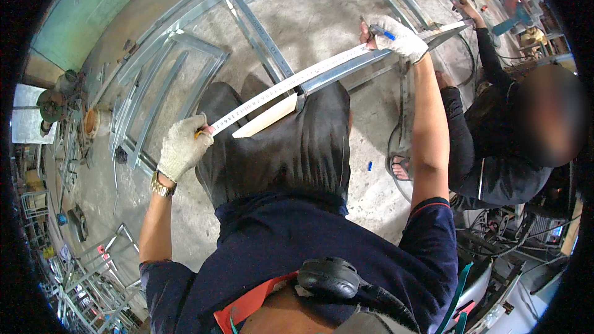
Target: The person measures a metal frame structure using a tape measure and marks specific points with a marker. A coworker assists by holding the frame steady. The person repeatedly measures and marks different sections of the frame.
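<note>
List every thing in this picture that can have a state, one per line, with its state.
tape measure: pulled out along the metal bar.
metal bar: lying across the lap.
left hand: gloved, gripping the tape's end.
right hand: gloved, holding a blue pen at the tape.
co-worker's hand: on the bar's far end.

I counted two gloved hands, left (180, 148) at eight o'clock, right (396, 36) at one; one tape measure (291, 80); one blue marker (382, 34); one co-worker (495, 130) at three.

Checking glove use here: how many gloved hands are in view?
2. The left hand pinches the tape measure near its end; the right hand holds a blue pen farther along it. The co-worker's hand looks bare.
</note>
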{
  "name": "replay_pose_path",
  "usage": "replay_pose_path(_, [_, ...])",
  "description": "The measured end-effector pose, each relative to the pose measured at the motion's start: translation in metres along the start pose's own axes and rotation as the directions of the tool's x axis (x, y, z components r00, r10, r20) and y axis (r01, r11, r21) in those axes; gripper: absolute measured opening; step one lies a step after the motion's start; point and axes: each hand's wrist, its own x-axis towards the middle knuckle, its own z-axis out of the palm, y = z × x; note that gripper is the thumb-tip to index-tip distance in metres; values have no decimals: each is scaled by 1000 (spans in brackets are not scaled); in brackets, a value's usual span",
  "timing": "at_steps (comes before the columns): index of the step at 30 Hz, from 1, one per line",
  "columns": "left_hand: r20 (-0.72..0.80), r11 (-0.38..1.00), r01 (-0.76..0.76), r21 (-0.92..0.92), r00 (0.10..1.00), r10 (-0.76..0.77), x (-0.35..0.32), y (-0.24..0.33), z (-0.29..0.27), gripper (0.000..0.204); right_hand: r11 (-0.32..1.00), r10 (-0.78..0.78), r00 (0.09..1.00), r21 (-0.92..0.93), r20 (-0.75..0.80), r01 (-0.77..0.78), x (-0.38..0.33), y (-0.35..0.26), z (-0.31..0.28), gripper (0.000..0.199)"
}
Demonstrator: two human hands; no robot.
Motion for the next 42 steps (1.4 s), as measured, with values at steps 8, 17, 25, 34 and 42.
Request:
replay_pose_path(8, [196,827,270,-493,961,-197,-5,-34,-1,23,979,98,989,187,-114,-76,10,-19,7,33])
replay_pose_path(17, [222,683,335,-649,942,-252,-41,-47,26,25,972,48,968,-212,-246,-102,21,-24,41,31])
replay_pose_path(25, [68,234,97,-967,989,-131,-46,-5,81,29,448,136,842,-726,-522,-522,29,-42,77,53])
replay_pose_path(34, [5,241,44,-969,987,-158,-29,7,99,26,372,43,852,-783,-522,-499,24,-36,78,44])
replay_pose_path(42, [-77,237,-60,-970,995,-62,-19,0,106,31,505,35,775,-658,-630,-558,26,-47,89,35])
